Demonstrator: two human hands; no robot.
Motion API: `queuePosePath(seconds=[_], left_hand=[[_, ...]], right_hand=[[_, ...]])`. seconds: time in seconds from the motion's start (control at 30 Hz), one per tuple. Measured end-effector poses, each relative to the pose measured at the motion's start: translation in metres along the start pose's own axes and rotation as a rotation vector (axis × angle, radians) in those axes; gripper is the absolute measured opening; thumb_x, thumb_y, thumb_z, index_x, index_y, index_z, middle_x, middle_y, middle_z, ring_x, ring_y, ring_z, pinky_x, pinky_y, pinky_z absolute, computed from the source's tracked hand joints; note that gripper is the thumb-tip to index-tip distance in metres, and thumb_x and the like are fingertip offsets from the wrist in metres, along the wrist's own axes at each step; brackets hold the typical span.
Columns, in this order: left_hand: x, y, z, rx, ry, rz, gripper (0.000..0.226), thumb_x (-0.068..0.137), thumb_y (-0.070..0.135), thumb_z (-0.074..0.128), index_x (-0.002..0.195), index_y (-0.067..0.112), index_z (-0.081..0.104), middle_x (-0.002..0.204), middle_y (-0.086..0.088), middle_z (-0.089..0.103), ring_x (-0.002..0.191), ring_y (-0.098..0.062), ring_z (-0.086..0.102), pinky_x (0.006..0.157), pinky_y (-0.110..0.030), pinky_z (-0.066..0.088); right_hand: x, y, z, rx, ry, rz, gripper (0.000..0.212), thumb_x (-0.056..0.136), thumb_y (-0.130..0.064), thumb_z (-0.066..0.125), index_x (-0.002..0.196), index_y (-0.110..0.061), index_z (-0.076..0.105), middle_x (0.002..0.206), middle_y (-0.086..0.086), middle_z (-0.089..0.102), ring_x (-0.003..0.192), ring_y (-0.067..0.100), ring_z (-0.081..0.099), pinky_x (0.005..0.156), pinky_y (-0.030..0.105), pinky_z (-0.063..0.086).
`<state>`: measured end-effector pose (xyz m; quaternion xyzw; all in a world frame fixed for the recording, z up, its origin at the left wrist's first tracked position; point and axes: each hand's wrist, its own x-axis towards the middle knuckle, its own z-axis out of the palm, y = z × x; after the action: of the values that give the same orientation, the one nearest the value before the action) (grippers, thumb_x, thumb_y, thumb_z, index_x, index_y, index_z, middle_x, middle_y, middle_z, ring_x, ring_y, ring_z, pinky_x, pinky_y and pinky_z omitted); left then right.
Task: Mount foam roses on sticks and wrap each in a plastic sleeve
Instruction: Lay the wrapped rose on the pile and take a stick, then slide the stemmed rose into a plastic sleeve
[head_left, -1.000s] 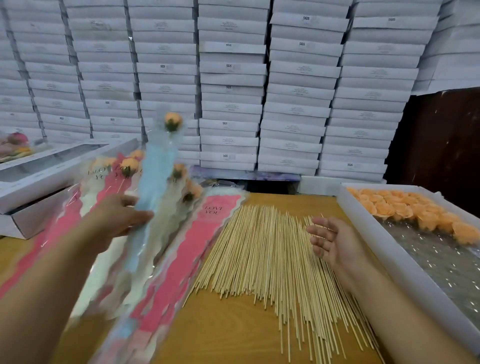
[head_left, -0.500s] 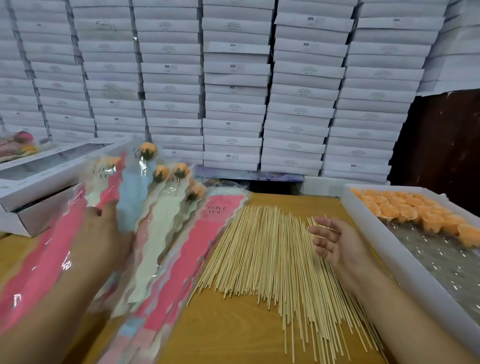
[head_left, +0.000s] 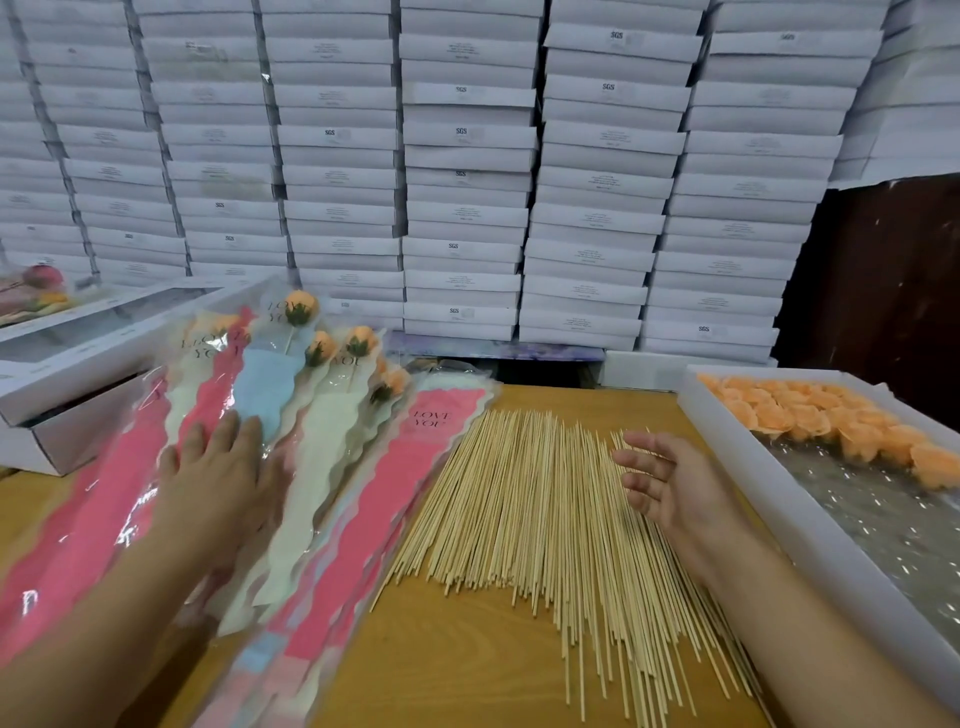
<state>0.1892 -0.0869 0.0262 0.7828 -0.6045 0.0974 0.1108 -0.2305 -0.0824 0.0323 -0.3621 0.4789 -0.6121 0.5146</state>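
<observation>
Several wrapped orange foam roses (head_left: 301, 307) on sticks lie in pink, cream and blue plastic sleeves (head_left: 270, 395) at the left of the wooden table. My left hand (head_left: 221, 467) rests flat on that pile, fingers straight. Beside it lies a stack of unused pink sleeves (head_left: 410, 467) printed "LOVE YOU". A wide heap of thin wooden sticks (head_left: 524, 509) covers the table's middle. My right hand (head_left: 665, 478) hovers over the sticks' right side, palm turned left, fingers relaxed and holding nothing. Loose orange foam roses (head_left: 810, 415) fill the far end of a white tray (head_left: 737, 467) at right.
A wall of stacked white boxes (head_left: 467, 182) stands behind the table. White windowed boxes (head_left: 78, 364) sit at the far left, one with flowers on top. A dark wooden panel (head_left: 893, 291) is at the back right. Bare tabletop (head_left: 457, 660) shows near the front edge.
My left hand has lowered the blue-sleeved rose onto the finished pile and now lies flat on it. My right hand has stayed over the sticks.
</observation>
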Motion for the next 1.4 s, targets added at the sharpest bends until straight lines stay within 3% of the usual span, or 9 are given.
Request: queuePosePath(seconds=[0.17,0.33,0.67,0.9,1.13,1.4], left_hand=[[-0.001,0.013,-0.002,-0.001,-0.019,-0.011,0.046,0.103,0.043,0.029,0.136,0.014,0.041,0.151,-0.009,0.036,0.139,-0.034,0.031,0.112,-0.050,0.028],[-0.007,0.030,-0.001,-0.081,0.014,-0.053,0.057,0.105,0.041,0.027,0.153,0.010,0.028,0.165,-0.016,0.017,0.151,-0.038,0.015,0.121,-0.051,0.017],[-0.042,0.128,-0.007,-0.111,-0.059,0.212,0.063,0.105,0.048,0.022,0.160,0.018,0.015,0.168,-0.010,0.011,0.154,-0.032,0.009,0.125,-0.048,0.012],[-0.083,0.205,-0.001,-0.312,-0.267,0.455,0.064,0.103,0.061,0.018,0.159,0.031,0.019,0.169,0.001,0.007,0.156,-0.024,0.000,0.126,-0.045,0.002],[-0.096,0.210,0.016,-0.210,-0.364,0.512,0.073,0.098,0.070,0.012,0.161,0.032,0.006,0.169,0.006,-0.003,0.155,-0.019,-0.008,0.125,-0.050,-0.005],[-0.096,0.209,0.022,-0.197,-0.338,0.531,0.072,0.098,0.069,0.008,0.160,0.033,0.004,0.168,0.007,-0.005,0.155,-0.017,-0.010,0.123,-0.047,-0.007]], right_hand=[[-0.002,-0.001,0.001,-0.007,-0.004,0.002,0.026,0.099,-0.026,0.047,0.105,-0.010,0.067,0.076,0.002,0.076,0.054,0.008,0.064,0.049,0.022,0.051],[-0.005,-0.003,0.003,-0.012,-0.002,-0.002,0.024,0.099,-0.024,0.048,0.105,-0.010,0.067,0.075,0.003,0.075,0.053,0.009,0.063,0.048,0.022,0.051],[-0.011,-0.003,0.009,-0.073,-0.005,-0.005,0.021,0.099,-0.021,0.050,0.104,-0.010,0.068,0.075,0.004,0.076,0.053,0.010,0.064,0.047,0.021,0.051],[-0.016,-0.004,0.012,-0.104,-0.007,-0.012,0.018,0.099,-0.022,0.053,0.104,-0.012,0.067,0.076,0.005,0.076,0.054,0.011,0.064,0.048,0.023,0.050],[-0.021,-0.009,0.017,-0.227,-0.003,-0.076,0.019,0.102,-0.022,0.048,0.103,-0.015,0.066,0.082,0.005,0.075,0.056,0.010,0.062,0.048,0.021,0.049],[0.001,-0.056,-0.002,-0.364,0.084,-0.159,0.017,0.102,-0.013,0.046,0.102,-0.015,0.063,0.089,0.006,0.069,0.066,0.015,0.060,0.056,0.024,0.050]])
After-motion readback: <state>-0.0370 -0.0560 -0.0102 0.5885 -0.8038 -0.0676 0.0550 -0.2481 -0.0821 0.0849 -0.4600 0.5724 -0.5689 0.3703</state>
